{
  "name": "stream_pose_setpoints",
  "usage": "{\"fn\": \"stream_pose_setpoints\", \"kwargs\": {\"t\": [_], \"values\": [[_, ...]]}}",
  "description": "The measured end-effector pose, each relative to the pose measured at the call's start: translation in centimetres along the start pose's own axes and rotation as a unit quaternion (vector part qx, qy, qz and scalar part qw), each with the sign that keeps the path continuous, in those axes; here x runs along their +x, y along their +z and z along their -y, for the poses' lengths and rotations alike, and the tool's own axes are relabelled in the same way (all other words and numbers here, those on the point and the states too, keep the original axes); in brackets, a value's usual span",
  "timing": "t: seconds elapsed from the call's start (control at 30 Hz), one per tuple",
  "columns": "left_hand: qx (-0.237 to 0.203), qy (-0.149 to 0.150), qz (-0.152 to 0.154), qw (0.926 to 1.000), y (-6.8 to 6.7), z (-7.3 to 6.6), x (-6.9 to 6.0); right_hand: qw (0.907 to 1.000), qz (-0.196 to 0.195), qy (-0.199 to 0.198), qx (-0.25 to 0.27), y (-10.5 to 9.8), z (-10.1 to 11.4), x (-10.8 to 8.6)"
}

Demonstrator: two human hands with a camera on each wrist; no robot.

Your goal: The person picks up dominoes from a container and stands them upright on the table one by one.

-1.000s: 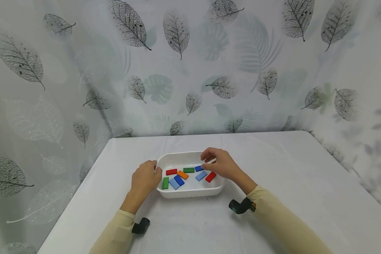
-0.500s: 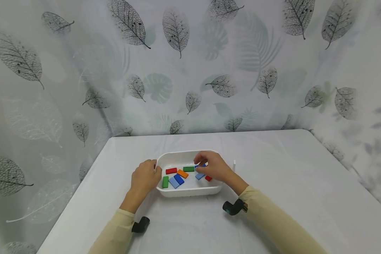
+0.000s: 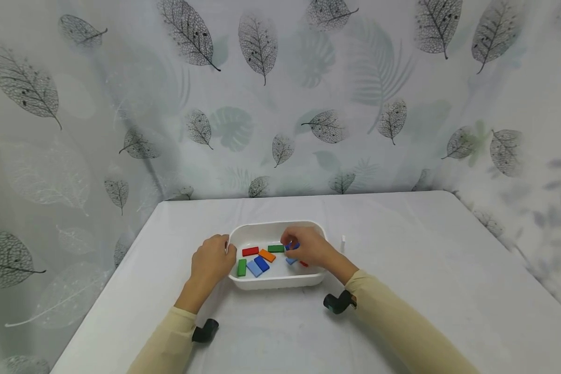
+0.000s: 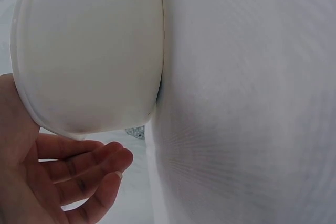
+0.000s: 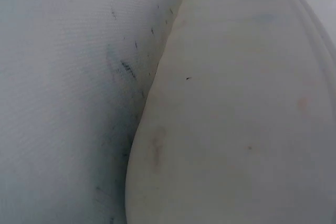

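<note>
A white oblong tray [image 3: 280, 283] with raised walls stands on the table. My left hand [image 3: 212, 259] grips its left rim. In the left wrist view, the left thumb side lies against the tray wall [image 4: 89, 51] and the curled fingers [image 4: 86, 177] are outside it. Over the right half of the tray is my right hand [image 3: 308, 246], thumb and fingers bent down around a dark blue block [image 3: 295, 245]. Whether they pinch it is hidden. A light blue block [image 3: 291, 261] and a red block [image 3: 304, 264] are partly covered by that hand.
Also lying in the tray are a red block [image 3: 250, 251], an orange block [image 3: 267, 255], a green block [image 3: 276, 249], another green one, a dark blue one and a light blue one. A small white upright piece [image 3: 343, 243] stands right of the tray on the white table [image 3: 402, 249].
My right hand has moved left and down, from the tray's right end to the dark blue block. The white upright piece has come into sight beyond it. My left hand stays on the rim.
</note>
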State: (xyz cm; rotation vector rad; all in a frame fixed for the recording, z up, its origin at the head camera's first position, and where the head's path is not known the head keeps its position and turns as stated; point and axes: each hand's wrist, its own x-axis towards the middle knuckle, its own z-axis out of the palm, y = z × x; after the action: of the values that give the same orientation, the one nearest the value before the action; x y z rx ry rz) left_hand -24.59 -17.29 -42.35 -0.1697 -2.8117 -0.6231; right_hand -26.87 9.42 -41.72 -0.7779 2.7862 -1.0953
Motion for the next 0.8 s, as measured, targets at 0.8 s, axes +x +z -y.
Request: {"fn": "stream_pose_setpoints", "kwargs": {"t": [0.8], "values": [[0.007,-0.009,0.002,0.9999,0.11,-0.09,-0.16,0.9925,0.075,0.036,-0.089,0.77,0.38,0.03]]}}
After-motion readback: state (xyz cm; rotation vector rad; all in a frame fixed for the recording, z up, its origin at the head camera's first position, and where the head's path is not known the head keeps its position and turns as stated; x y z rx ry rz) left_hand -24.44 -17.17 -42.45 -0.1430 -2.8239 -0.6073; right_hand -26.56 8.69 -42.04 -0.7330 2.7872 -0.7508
